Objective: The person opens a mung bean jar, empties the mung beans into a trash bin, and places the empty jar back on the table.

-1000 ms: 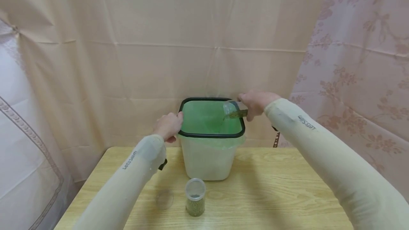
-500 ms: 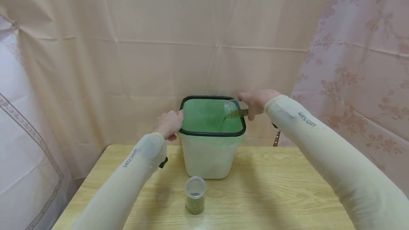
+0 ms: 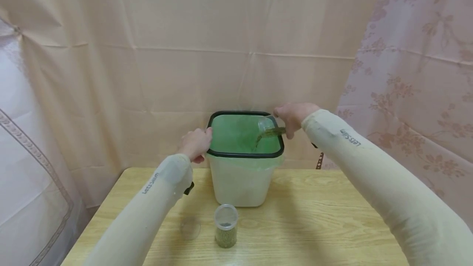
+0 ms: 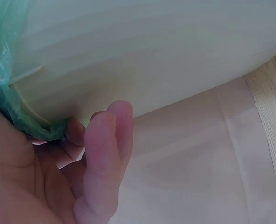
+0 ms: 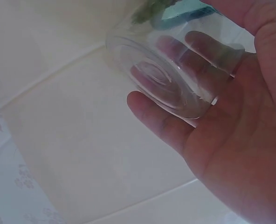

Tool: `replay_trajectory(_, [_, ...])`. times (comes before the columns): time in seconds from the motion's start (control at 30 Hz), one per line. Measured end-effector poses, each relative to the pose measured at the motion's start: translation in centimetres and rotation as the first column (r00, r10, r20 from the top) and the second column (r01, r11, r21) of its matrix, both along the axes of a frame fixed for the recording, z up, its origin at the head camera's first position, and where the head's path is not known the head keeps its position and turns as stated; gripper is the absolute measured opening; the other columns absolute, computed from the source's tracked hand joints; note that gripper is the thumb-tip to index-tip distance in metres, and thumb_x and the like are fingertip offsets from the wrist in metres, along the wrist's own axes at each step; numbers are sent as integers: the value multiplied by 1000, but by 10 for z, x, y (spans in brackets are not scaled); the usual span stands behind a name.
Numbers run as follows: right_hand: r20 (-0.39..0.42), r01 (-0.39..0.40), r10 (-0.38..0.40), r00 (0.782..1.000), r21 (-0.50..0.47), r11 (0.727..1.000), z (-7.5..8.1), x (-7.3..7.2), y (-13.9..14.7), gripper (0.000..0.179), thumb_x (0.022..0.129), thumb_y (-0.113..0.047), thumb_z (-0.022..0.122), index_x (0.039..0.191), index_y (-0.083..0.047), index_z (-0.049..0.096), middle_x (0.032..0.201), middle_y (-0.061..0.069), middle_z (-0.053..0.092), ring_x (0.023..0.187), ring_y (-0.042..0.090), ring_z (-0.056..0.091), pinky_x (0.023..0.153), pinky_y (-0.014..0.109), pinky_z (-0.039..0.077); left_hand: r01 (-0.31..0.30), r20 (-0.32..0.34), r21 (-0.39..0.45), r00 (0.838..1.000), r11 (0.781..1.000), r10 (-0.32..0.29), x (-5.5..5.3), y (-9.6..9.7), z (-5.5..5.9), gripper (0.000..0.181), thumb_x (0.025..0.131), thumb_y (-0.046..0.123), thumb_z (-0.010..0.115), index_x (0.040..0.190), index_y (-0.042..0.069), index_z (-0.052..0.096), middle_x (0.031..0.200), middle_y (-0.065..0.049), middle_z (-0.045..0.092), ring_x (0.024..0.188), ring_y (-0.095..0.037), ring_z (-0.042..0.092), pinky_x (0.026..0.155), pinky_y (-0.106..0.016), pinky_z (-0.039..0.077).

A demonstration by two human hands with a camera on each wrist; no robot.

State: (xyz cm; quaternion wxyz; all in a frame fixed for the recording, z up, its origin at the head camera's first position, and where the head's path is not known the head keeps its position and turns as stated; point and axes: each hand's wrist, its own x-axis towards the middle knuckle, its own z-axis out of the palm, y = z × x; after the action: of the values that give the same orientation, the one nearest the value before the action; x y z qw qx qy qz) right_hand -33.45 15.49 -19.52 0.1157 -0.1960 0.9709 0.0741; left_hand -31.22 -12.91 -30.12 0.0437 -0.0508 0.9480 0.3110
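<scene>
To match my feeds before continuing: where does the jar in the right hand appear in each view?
Head: the jar is just right of centre, tilted over the right rim of the bin.
Left wrist: not in it.
Right wrist: top, right of centre.
Shared landmark: beige curtain, visible in all three.

Both arms point(image 3: 142, 212) outstretched, right fingers point(image 5: 161, 122) curved

Setting: pale wood-grain table point(image 3: 343, 204) backed by hanging cloth.
Beyond the far edge, a beige curtain point(image 3: 177, 81) shows vertical folds and horizontal creases. Past the left edge hangs whitish cloth point(image 3: 22, 175) with a patterned trim band point(image 3: 41, 155); past the right edge, pink cloth point(image 3: 417, 106) printed with darker blossoms. The table's far left corner is rounded. Light is soft; a blurred shadow point(image 3: 297, 212) crosses the top right of centre.
</scene>
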Motion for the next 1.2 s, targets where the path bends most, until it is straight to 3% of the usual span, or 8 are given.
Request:
replay_trajectory(0.43, [-8,15,-15,1000,38,999,4,5,-5,77,78,-3,83,146,-10,47,147,18,52,125,37,55,96,55,51,14,-3,4,1000,1000,-14,0,-1,-1,56,110,50,24,77,10,47,73,-8,50,52,-24,62,50,-33,56])
replay_trajectory(0.7, [-16,5,-4,1000,57,998,5,6,-8,68,77,-2,84,136,-10,52,131,16,61,113,33,59,93,52,53,3,-2,6,1000,1000,-3,0,0,-1,57,109,51,24,77,10,48,72,-8,50,52,-24,62,48,-32,55])
replay_trajectory(1.2, [-60,-33,40,997,109,994,5,11,-13,54,74,2,85,119,-10,57,102,8,64,91,26,59,80,41,56,1,4,1,1000,1000,-1,3,1,0,57,109,50,24,76,10,47,70,-7,49,52,-24,61,53,-35,58])
